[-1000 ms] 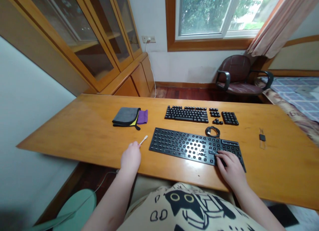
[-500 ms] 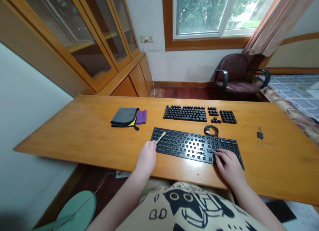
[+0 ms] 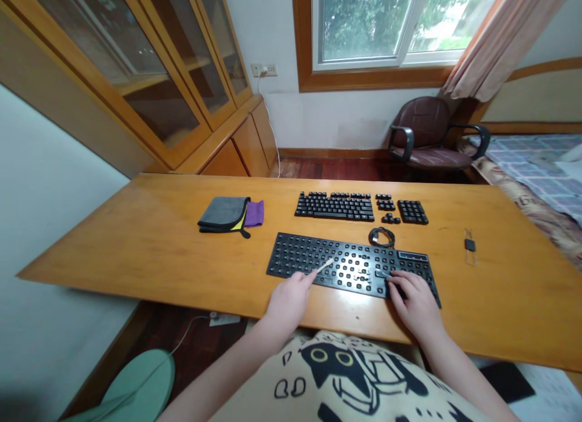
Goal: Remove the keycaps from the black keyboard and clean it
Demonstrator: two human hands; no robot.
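Observation:
A black keyboard (image 3: 309,246) with its keycaps off, rows of switches bare, lies at a slight slant on the wooden desk. My left hand (image 3: 291,298) pinches a white cotton swab (image 3: 324,265), whose far tip is over the middle of the switches; whether it touches them I cannot tell. My right hand (image 3: 414,301) is curled over the keyboard's right part, fingertips on top and thumb near the front edge. Behind the keyboard sits a coiled black cable (image 3: 382,236). The removed keycaps (image 3: 334,205) stand in grouped rows farther back.
A folded grey cloth (image 3: 224,213) and a purple cloth (image 3: 254,213) lie at the left. A small dark tool with wire loops (image 3: 470,245) is at the right. Beyond the desk (image 3: 136,246) stand a brown armchair (image 3: 425,131) and a glass-door cabinet (image 3: 182,64).
My left hand has moved the cotton swab rightward, from the keyboard's left end to its middle. My right hand stays at the right part. The view has shifted slightly.

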